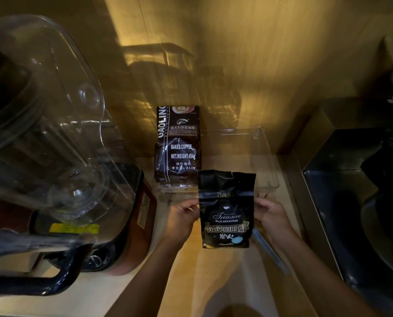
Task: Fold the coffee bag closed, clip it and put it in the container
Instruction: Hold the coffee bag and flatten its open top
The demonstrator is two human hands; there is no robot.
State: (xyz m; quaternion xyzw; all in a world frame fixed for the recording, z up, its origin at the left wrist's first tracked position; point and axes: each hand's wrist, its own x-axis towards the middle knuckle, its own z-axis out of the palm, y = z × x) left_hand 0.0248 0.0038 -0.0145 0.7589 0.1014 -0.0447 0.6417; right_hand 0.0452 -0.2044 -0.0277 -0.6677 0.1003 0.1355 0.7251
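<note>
Gripped by left hand (183, 217) and right hand (272, 213): coffee bag (226, 216).

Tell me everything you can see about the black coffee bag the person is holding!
The black coffee bag is shiny, like foil or plastic, and crinkled. Its front says "Treasure Blue Mountain" in pale letters, with Chinese writing in a gold frame and a small blue spot low down. The top edge is torn open and ragged, not yet folded or clipped. It is held upright above the pale counter, front facing the camera. The left hand pinches its left edge and the right hand its right edge.
</note>
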